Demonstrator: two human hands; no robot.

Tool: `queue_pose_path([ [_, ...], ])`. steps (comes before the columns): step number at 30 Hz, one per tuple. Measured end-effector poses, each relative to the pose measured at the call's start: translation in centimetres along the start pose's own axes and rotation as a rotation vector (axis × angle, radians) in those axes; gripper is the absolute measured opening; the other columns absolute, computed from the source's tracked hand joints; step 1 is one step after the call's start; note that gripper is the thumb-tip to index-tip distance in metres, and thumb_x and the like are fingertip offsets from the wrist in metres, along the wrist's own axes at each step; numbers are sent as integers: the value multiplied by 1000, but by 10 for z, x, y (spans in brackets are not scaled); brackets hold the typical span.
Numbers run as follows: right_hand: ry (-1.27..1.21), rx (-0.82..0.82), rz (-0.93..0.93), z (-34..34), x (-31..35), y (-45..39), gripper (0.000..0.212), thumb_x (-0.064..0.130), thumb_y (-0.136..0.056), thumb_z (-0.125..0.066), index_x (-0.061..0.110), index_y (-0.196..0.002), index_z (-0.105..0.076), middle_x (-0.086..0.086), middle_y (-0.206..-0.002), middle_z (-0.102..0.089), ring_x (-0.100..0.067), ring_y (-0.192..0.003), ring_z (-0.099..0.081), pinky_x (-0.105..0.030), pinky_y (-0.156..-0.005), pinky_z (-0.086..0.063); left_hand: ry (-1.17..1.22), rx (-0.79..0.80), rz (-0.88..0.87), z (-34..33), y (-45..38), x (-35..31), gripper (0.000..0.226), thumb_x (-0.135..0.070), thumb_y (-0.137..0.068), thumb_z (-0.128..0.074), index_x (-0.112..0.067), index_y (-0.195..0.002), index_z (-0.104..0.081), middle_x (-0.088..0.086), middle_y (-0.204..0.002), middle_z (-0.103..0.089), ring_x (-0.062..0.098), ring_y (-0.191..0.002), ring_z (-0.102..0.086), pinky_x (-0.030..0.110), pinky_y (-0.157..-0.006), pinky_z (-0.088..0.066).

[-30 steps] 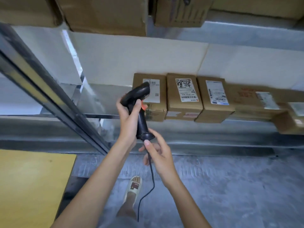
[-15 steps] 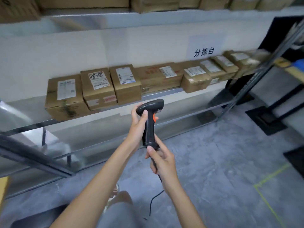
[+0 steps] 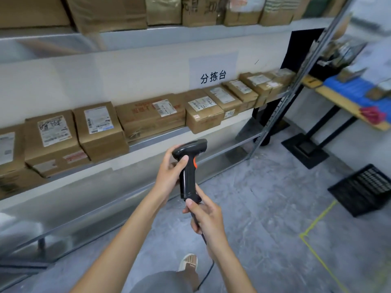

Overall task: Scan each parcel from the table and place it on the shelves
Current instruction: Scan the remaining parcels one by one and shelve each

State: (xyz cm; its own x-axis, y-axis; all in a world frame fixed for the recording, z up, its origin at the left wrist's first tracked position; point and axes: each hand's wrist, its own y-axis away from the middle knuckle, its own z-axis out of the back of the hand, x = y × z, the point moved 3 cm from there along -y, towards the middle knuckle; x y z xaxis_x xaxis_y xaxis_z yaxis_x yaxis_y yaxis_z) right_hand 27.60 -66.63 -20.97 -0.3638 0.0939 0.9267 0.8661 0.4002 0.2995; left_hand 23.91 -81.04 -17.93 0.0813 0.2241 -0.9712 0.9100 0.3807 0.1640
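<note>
A black handheld scanner (image 3: 189,166) with an orange trigger stands upright in front of me. My left hand (image 3: 171,174) grips its handle just below the head. My right hand (image 3: 206,218) holds the base of the handle and the cable (image 3: 208,271) that hangs from it. Several brown cardboard parcels (image 3: 99,129) with white labels lie in a row on the middle shelf (image 3: 158,138). More parcels (image 3: 196,9) fill the shelf above. A table (image 3: 340,100) with a blue mat and a few parcels stands at the far right.
A metal shelf upright (image 3: 296,85) slants between the shelves and the table. A black plastic crate (image 3: 366,187) sits on the grey floor at right, beside yellow floor tape (image 3: 317,233). My sandalled foot (image 3: 189,262) is below the hands. A paper sign (image 3: 212,69) hangs on the wall.
My view has swung right along the shelves, bringing the table and the crate into sight. Both hands keep the same hold on the scanner, now pointing right.
</note>
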Motion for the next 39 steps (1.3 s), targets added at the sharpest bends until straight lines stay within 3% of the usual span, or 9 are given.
queue_pose_path([
  [5, 82, -44, -42, 45, 22, -42, 43, 10, -95, -66, 35, -130, -64, -6, -68, -65, -11, -36, -35, -17, -37, -28, 18, -60, 34, -43, -49, 11, 43, -9, -100, -62, -16, -141, -51, 24, -120, -68, 30, -95, -67, 34, -80, -55],
  [9, 110, -79, -58, 79, 41, -75, 42, 8, -94, -67, 36, -125, -65, -5, -66, -67, -10, -35, -36, -19, -38, -29, 34, -59, 103, -74, -86, 20, 42, -14, -98, -66, -28, -136, -54, 13, -96, -70, 18, -78, -68, 22, -66, -56],
  [12, 112, -78, -74, 95, 51, -91, 42, 8, -94, -67, 36, -125, -66, -7, -67, -66, -11, -36, -36, -19, -38, -29, 40, -56, 137, -90, -105, 25, 44, -17, -98, -67, -30, -138, -54, 14, -92, -75, 19, -80, -72, 26, -69, -57],
  [17, 97, -66, -121, 127, 62, -115, 42, 12, -94, -67, 38, -126, -65, -6, -71, -67, -13, -38, -37, -20, -39, -26, 29, -46, 144, -116, -132, 34, 46, -16, -98, -67, -34, -138, -51, -5, -77, -77, 3, -72, -73, 12, -60, -51],
  [21, 104, -20, -153, 158, 71, -139, 40, 11, -94, -67, 36, -126, -66, -8, -71, -67, -15, -37, -38, -18, -38, -23, 69, -81, 161, -141, -149, 44, 52, -14, -99, -66, -35, -142, -47, -6, -70, -75, 3, -70, -73, 13, -59, -52],
  [26, 145, 95, -180, 208, 85, -172, 42, 11, -95, -66, 38, -126, -65, -7, -71, -68, -14, -37, -39, -19, -39, -23, 160, -187, 162, -182, -169, 62, 58, -14, -99, -66, -37, -147, -42, -2, -79, -78, 7, -74, -74, 16, -61, -54],
  [32, 205, 183, -241, 314, 100, -203, 41, 11, -94, -66, 34, -127, -65, -7, -70, -66, -15, -37, -37, -18, -38, -24, 231, -343, 223, -282, -180, 97, 65, -16, -98, -66, -34, -154, -38, 3, -84, -77, 10, -77, -72, 23, -70, -58],
  [36, 227, 184, -291, 376, 102, -221, 42, 8, -95, -65, 34, -127, -64, -9, -70, -65, -13, -35, -36, -19, -37, -27, 218, -390, 260, -339, -192, 120, 64, -15, -99, -65, -32, -154, -37, 5, -86, -77, 7, -78, -74, 21, -68, -57],
  [39, 235, 195, -321, 398, 93, -244, 42, 9, -95, -66, 35, -128, -62, -10, -72, -69, -15, -38, -41, -21, -37, -31, 221, -488, 250, -360, -208, 141, 60, -17, -99, -66, -30, -151, -39, 6, -96, -79, 16, -91, -75, 32, -83, -59],
])
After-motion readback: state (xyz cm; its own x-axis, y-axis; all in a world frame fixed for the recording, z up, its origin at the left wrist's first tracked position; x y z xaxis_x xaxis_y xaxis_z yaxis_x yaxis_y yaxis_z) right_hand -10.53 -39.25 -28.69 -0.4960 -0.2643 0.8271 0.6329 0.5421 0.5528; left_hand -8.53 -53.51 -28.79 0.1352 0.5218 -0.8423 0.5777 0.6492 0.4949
